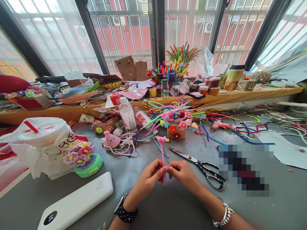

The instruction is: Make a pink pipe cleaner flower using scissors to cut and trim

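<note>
Near the middle of the table, my left hand [151, 175] is closed around a pink pipe cleaner [161, 150], which stands upright with a looped, petal-like top. Close beside it, my right hand [182, 172] pinches a thin, dark metal tool [167, 161] against the stem; its exact kind is too small to make out. Large black-handled scissors [199, 164] lie with open blades just right of my hands. Behind them sits a twine-wrapped box [177, 133] trimmed with pink, orange and blue pipe-cleaner flowers.
To the left are a white power bank [79, 201], a green flower ornament [90, 166] and a bagged cup [43, 137]. Bottles [128, 115], a pearl string [124, 147], loose pipe cleaners [153, 110] and a pink glue gun [223, 125] lie behind. A cluttered ledge [134, 103] runs below the windows.
</note>
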{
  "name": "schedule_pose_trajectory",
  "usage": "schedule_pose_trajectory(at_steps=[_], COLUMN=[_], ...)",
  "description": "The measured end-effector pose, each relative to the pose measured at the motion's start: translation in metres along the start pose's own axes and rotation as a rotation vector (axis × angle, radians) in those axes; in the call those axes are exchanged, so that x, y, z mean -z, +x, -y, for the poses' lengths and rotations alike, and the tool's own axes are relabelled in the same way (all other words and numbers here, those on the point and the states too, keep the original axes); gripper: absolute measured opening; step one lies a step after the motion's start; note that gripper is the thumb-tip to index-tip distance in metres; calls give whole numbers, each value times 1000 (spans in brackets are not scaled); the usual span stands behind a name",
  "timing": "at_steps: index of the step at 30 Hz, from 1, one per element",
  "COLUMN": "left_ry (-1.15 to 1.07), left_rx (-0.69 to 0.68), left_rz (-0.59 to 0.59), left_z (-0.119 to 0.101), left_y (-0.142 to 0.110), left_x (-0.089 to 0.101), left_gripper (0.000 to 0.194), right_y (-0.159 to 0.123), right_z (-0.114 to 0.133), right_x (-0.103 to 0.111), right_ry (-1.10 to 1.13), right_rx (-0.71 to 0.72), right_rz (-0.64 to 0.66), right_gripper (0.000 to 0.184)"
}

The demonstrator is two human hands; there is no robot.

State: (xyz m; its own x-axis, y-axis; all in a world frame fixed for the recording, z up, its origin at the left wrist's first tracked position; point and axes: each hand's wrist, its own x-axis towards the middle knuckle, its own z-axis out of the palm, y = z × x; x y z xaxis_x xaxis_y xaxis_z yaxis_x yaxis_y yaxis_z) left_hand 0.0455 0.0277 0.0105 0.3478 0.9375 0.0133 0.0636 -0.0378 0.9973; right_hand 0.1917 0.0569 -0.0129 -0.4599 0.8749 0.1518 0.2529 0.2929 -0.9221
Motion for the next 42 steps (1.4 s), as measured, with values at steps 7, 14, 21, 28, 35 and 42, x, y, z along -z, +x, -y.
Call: schedule_pose_trajectory(at_steps=[7,14,21,28,35,42], left_ry=[-10,19,-9,-36,-20,-12], left_rx=[-14,-10,-38,-76,-91,-82], left_rz=[79,47,-90,-175,-202,-239], left_z=[6,7,1,4,3,4], left_y=[0,-1,1,2,3,3], left_x=[-1,0,0,2,2,7], left_gripper=[22,22,20,20,21,25], right_y=[-1,1,2,0,0,1], right_z=[2,-1,1,7,8,5], right_x=[1,1,2,3,1,5], right_ry=[80,48,76,193,226,62], right_rx=[-4,-22,-51,-84,-114,-62], right_rz=[49,-14,36,68,136,60], right_gripper=[51,50,51,41,33,30])
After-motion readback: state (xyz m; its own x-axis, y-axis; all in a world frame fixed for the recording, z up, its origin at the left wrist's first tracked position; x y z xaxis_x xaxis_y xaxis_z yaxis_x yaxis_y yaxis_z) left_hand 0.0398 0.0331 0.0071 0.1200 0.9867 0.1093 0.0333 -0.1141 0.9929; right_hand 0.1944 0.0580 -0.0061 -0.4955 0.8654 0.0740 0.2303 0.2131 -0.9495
